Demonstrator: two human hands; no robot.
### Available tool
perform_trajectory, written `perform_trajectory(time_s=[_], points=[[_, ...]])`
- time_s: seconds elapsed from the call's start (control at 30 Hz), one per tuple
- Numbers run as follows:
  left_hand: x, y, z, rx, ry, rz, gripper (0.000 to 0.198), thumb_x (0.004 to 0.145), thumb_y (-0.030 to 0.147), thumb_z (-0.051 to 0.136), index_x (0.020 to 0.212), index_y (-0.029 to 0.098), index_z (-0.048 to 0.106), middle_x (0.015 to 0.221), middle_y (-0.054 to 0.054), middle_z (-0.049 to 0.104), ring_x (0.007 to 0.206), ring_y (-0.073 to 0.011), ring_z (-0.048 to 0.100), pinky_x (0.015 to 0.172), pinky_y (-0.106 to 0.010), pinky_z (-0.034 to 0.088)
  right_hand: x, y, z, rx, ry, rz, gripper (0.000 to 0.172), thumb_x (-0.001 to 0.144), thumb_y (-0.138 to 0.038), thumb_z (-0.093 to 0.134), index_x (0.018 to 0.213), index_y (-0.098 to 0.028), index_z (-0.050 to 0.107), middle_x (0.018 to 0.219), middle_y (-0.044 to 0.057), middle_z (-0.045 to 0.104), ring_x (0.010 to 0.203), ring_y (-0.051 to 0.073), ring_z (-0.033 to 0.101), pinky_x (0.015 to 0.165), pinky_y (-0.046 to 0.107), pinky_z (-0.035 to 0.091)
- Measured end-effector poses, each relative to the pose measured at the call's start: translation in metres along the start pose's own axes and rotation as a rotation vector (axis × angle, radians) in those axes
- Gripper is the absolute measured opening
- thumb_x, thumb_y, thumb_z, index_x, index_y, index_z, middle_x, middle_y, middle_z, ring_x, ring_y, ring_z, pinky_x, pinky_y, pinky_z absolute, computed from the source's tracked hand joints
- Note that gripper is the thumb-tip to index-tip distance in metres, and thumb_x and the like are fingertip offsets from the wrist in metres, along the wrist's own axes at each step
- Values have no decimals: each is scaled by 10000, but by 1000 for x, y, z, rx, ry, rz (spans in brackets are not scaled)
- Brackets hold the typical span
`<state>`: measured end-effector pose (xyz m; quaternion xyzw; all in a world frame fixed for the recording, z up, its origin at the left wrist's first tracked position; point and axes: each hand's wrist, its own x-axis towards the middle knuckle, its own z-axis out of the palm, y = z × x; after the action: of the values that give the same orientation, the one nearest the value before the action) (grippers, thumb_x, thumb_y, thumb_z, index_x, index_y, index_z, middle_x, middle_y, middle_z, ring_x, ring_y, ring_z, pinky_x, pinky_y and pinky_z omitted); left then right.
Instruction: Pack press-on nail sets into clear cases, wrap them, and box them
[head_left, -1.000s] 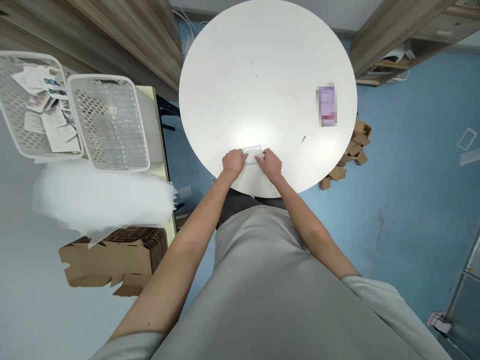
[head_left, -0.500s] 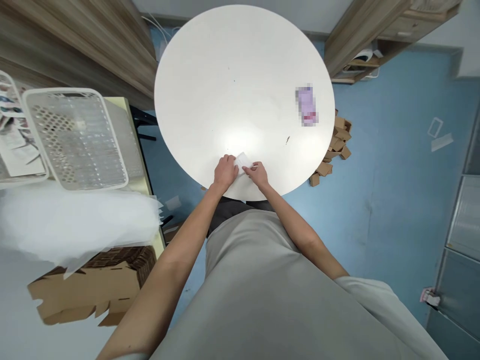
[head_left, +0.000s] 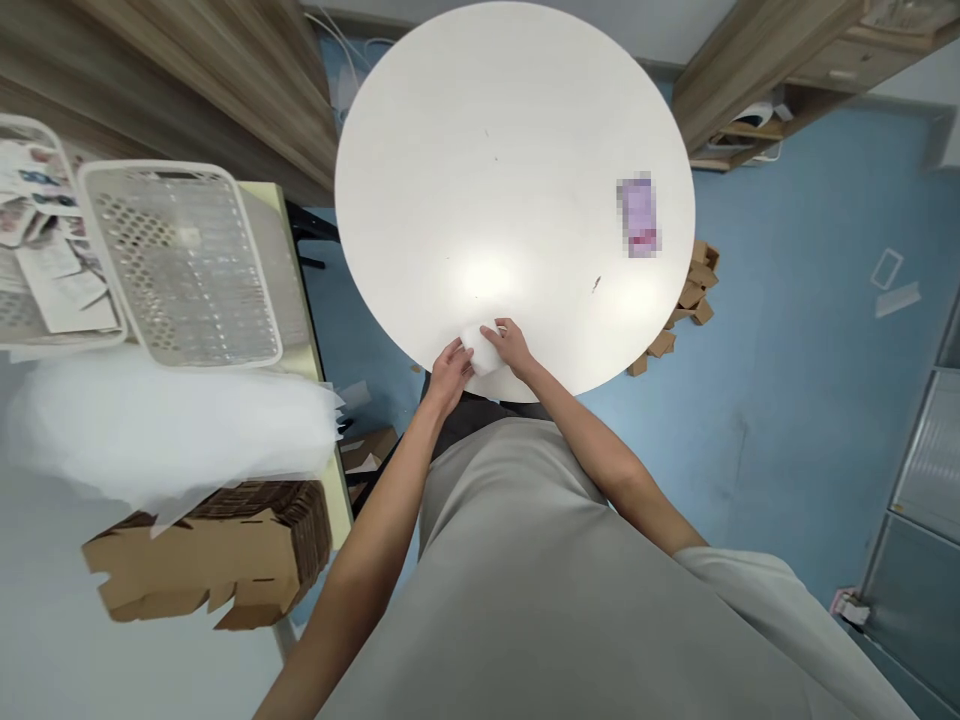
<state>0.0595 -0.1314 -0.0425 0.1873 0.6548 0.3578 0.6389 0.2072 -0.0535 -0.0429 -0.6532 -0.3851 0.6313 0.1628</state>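
White packet (head_left: 484,356) is right by the desk's (head_left: 510,150) near edge, probably for easy reach. Left hand (head_left: 450,374) has its fingers clamped on the left side, right hand (head_left: 514,348) on the upper right, so it's sandwiched between the 2, I guess for steadiness. Blurred purple item (head_left: 640,214) sits near the right edge.

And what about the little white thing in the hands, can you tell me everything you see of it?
The little white thing is plain, pale and roughly squarish, with blurred edges. It looks light, maybe like paper or foam, but I can't tell which. It is at the near edge of the round white table, between the left hand at its left side and the right hand at its right. Fingers of both touch it and cover parts of it.
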Motion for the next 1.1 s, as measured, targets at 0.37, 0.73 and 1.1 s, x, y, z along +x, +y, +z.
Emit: perform_trajectory(time_s=[0.37,0.73,1.1], points=[[69,47,-74,-52,162,50,589,846,480,856,1343,188,735,1259,-148,831,1221,-326,770,1020,-467,656,66,-49,60,-438,-104,-245,350,971,-378,717,1270,-244,596,1261,94,761,1123,293,742,1056,487,627],[144,78,-108,230,293,128,458,939,235,712,1384,199,614,1236,-141,782,1153,-288,767,1074,-467,614,99,-78,116,-510,20,-279,502,1134,-484,496,1551,-205,532,1404,180,702,1340,343,665,1161,547,580],[143,89,-119,538,430,96,328,918,342,775,1204,212,680,1204,-144,689,1226,-326,659,1146,-493,512,107,-78,133,-575,155,-162,499,1131,-483,518,1534,-190,516,1384,206,620,1255,320,682,1038,477,631]])
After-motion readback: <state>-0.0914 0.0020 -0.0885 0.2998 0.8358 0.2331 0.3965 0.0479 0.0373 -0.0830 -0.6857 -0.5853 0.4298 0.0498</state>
